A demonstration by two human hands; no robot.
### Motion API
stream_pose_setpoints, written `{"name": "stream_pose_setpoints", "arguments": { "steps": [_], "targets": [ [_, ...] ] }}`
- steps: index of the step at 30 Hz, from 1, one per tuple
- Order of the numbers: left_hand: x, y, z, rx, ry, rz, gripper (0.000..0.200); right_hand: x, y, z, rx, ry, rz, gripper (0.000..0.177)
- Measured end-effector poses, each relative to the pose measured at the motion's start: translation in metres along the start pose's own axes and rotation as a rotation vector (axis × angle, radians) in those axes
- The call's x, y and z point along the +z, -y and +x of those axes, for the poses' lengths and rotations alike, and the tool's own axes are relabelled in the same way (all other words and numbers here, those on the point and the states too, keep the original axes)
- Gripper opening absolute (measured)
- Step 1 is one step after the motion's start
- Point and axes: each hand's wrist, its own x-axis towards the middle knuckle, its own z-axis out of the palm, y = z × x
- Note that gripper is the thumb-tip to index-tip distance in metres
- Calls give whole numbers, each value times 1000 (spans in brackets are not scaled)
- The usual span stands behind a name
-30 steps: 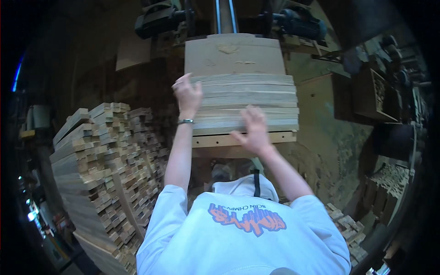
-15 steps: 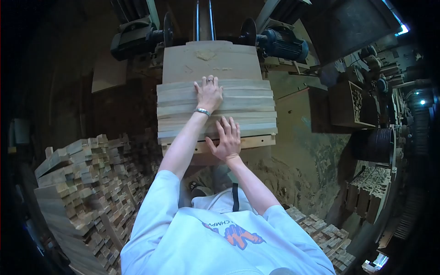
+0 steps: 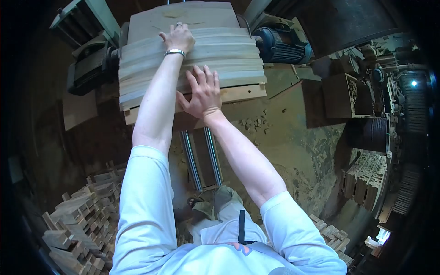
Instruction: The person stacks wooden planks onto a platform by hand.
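A row of pale wooden strips (image 3: 229,50) lies side by side across a sliding saw table (image 3: 215,11). My left hand (image 3: 180,37) rests on the far strips, thumb out and fingertips reaching over their far edge. Nearer to me, my right hand (image 3: 204,94) is spread over the closest strips, with its thumb by the wooden rail (image 3: 243,92) along the table's front. Both hands press from above and neither is wrapped round a strip. A bracelet circles the left wrist.
Electric motors flank the table, one at the right (image 3: 283,45) and a dark one at the left (image 3: 89,68). Metal guide rails (image 3: 211,158) run below it. Stacked wood blocks (image 3: 82,220) stand at lower left. A wooden box (image 3: 341,96) and a dark drum (image 3: 371,134) are at right.
The table with its strips has moved forward, away from me, between the motors, both hands travelling with it. The guide rails now show behind it. My view has also shifted.
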Motion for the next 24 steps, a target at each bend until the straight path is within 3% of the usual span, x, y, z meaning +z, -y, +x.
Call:
{"name": "stream_pose_setpoints", "arguments": {
  "steps": [11, 13, 15, 18, 19, 21, 23, 24],
  "targets": [
    [-2, 10, 61, -19, -28, -53, 44, 28, -19, 57, -35, 15, -28, 65],
    [28, 14, 85, -11, -108, -57, 44, 37, -24, 69, -37, 13, -44, 66],
    [20, 14, 97, -22, -18, -33, 44, 43, -27, 83, -51, 17, -78, 69],
    [45, 24, 126, -35, -45, -26, 45, 56, -35, 100, -57, -5, -108, 72],
    [79, 37, 147, 103, -324, 146, 51, 60, -37, 106, -48, 18, -131, 76],
    [83, 38, 165, 256, -603, 334, 65, 66, -41, 120, -34, 19, -131, 78],
    [39, 22, 161, -21, -129, -24, 45, 69, -41, 135, 15, 92, -172, 84],
    [35, 24, 165, -22, -142, -14, 45, 74, -44, 142, 9, 78, -164, 84]
  ]
}}
